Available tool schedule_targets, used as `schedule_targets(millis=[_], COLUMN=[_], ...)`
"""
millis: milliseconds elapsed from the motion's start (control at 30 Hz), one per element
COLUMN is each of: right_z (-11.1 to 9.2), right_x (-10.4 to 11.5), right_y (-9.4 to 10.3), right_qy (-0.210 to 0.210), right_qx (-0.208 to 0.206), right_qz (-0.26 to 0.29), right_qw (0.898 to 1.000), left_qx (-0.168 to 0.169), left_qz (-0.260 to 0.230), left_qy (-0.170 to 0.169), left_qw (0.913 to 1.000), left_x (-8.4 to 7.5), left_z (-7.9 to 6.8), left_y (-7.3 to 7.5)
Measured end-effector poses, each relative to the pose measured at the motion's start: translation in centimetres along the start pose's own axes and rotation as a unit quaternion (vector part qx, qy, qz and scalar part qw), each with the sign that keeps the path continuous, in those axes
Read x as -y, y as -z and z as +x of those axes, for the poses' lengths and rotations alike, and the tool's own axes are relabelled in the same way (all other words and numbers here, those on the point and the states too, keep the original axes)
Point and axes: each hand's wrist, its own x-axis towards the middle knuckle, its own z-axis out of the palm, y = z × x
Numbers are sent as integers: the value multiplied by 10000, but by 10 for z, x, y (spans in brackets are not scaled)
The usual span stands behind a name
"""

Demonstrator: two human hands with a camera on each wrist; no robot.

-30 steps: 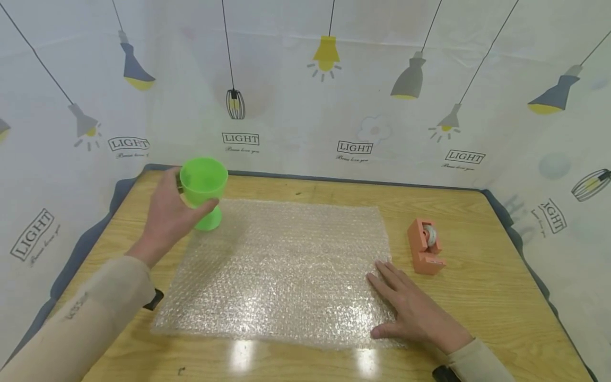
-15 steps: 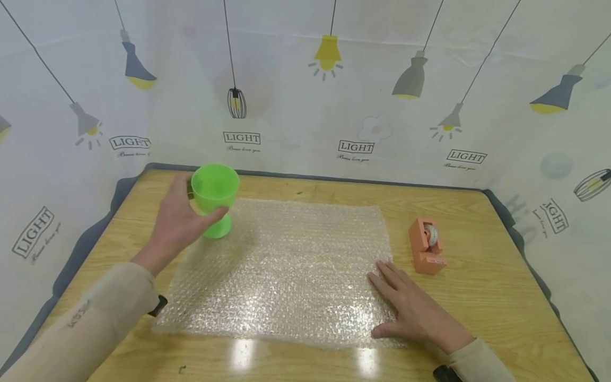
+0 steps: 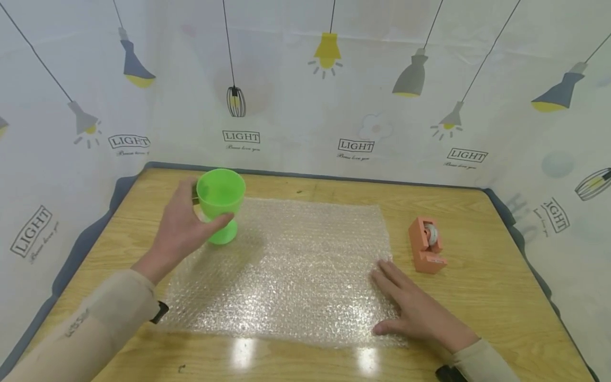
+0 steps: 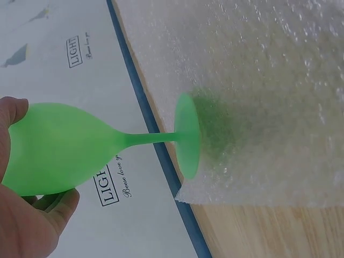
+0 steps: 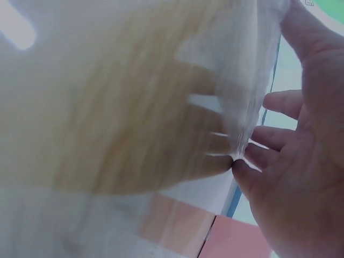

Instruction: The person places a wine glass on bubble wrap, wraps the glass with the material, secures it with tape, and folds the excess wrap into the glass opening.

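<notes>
One orange tape dispenser (image 3: 422,254) stands near the right fingers (image 3: 389,285), spread on bubble wrap (image 3: 300,265); left fingers (image 4: 65,208) grip a goblet (image 3: 221,197).

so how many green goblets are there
1: the green goblet, held in the left hand over the far left of the bubble wrap. The green patch in the right wrist view's top corner is likely the same one.

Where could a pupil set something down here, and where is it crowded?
The table shows bare wood right of the tape dispenser and in a strip between the bubble wrap and the back edge. Crowded: the wrap's far-left corner, where the left grip holds the green goblet, and its near-right side, at the right grip.
</notes>
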Motion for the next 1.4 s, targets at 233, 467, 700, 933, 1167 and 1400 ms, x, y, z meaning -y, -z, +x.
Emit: schedule_targets(millis=[233, 467, 700, 933, 1167, 1400], right_z=[-6, -11, -14, -13, -11, -7], right_x=[-4, -5, -4, -4, -2, -1], right_y=[6, 14, 16, 14, 13, 12], right_qy=[-168, -186, -276, -231, -193, -134], right_qx=[104, 254, 440, 382, 302, 299], right_qz=[163, -40, -9, -89, -188, -288], right_qw=[9997, 9995, 9987, 9990, 9992, 9990], left_qx=[27, 32, 73, 101, 151, 226], left_qz=[-96, -123, -190, -205, -225, -348], left_qy=[-156, -279, -364, -399, -510, -564], left_qw=[9998, 9995, 9991, 9989, 9983, 9975], left_x=[-5, -9, -13, -20, -23, -28], left_z=[-3, -7, -11, -14, -16, -19], left_y=[-3, -5, -7, -9, -10, -12])
